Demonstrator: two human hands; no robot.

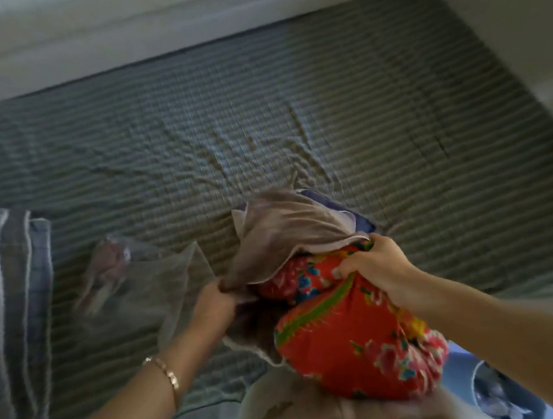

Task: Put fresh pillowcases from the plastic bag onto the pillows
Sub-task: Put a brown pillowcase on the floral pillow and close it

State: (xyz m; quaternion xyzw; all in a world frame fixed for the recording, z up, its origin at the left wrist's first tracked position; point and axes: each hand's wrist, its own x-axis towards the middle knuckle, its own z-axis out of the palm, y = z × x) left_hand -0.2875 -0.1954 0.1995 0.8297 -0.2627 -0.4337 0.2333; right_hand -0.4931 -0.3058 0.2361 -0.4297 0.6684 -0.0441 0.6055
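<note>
Stuffing should go easier if the left hand (215,300), fingers clamped on the hem of the grey-mauve pillowcase (281,229), holds the mouth wide. Meanwhile the right hand (374,267), fingers dug into the red floral pillow (352,338), feeds a corner in. On the striped bed sheet (256,108) nearby lies the clear plastic bag (159,284), with something pinkish inside, likely another case.

Dim, soft daylight; a pale sheen falls on the middle of the bed sheet (236,145). Shadows diffuse. Motion blur throughout, heaviest on the plastic bag (131,281) and the sheet's stripes. Wide-angle bending at frame edges; wall (523,26) lines curve.
</note>
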